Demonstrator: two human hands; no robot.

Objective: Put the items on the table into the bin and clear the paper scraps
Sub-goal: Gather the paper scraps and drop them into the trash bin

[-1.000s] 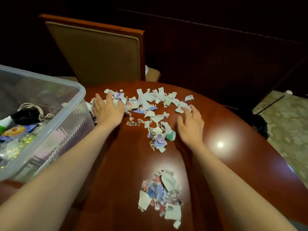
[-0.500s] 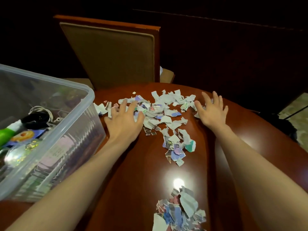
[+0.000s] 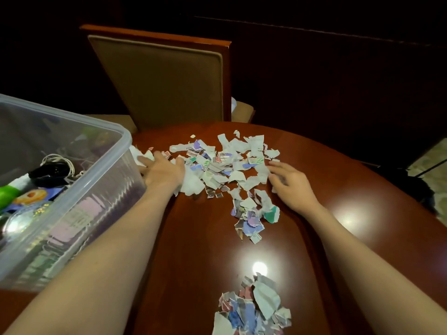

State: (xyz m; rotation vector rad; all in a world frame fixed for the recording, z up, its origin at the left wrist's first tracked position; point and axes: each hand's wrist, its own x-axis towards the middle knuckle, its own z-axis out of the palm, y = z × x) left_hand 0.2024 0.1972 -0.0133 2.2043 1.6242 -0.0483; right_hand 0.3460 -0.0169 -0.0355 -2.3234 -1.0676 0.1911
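Table: round, reddish wood, glossy.
Bin: clear plastic, at the table's left edge, already holding your sorted items.
Main paper scraps: loose spread near the far edge, long axis left to right, a tail trailing toward you.
Second pile of scraps: compact, at the near edge.
Your left hand: flat, fingers apart, on the spread's left end beside the bin.
Your right hand: fingers loosely curled, gripping nothing, touching the right end.

The glossy reddish wooden surface carries a clear plastic bin at its left, a wide scatter of torn paper scraps and a nearer small scrap pile.
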